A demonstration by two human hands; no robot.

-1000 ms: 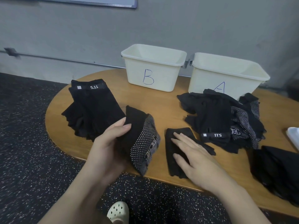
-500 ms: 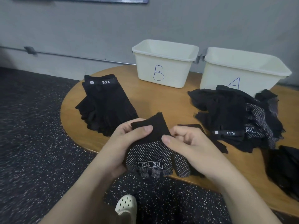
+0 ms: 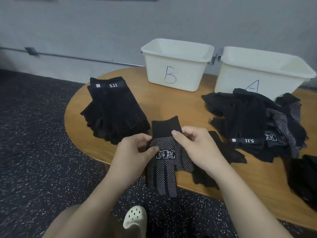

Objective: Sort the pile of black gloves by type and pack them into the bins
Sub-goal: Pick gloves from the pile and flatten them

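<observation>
Head view: white-dotted black knit glove [image 3: 167, 162] between both hands' pinching fingers [image 3: 178, 134].

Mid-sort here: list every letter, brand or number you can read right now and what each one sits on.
"B": handwritten in blue on the left bin.
"A": handwritten in blue on the right bin, its lower part hidden by the mixed glove pile.
"5.11": white on the cuff band of the stacked gloves.
"5.11", upside down: on a cuff band in the mixed pile.
White boxed print on the dotted glove held by both hands: characters not legible.
</observation>
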